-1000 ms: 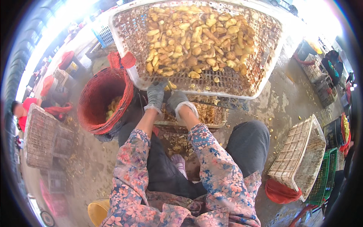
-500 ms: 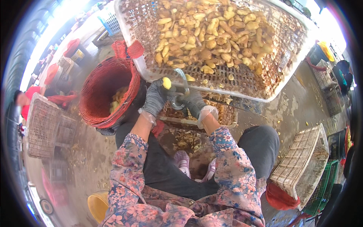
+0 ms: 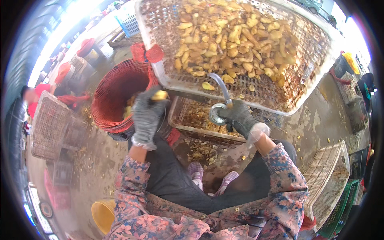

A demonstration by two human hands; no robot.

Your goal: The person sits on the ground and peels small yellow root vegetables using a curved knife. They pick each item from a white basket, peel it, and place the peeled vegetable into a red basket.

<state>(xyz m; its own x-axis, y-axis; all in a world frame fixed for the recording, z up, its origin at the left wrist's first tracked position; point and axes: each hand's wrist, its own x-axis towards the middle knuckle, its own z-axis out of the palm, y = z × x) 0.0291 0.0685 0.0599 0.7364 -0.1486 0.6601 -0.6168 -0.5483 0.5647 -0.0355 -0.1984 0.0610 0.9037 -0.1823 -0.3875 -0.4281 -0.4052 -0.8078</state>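
The yellow root piece [image 3: 160, 95] sits at the fingertips of my left hand [image 3: 145, 116], near the rim of the red mesh-lined bucket [image 3: 105, 116]; its far end pokes out past my glove. I'd judge it light and firm, stiff enough to take a pinch but likely to snap at a thin neck, and slick if its surface is damp, so I would grip it round its thickest part. My right hand [image 3: 240, 118] is closed round the handle of a curved blade [image 3: 219, 85], with a metal ring [image 3: 216, 113] by my fingers; that I'd hold only by the handle, well off the edge. Ahead, a heap of similar roots [image 3: 236, 40] lies in the big slatted crate [image 3: 164, 40], and below that a lower crate [image 3: 196, 129] holds pale scraps [image 3: 196, 110].
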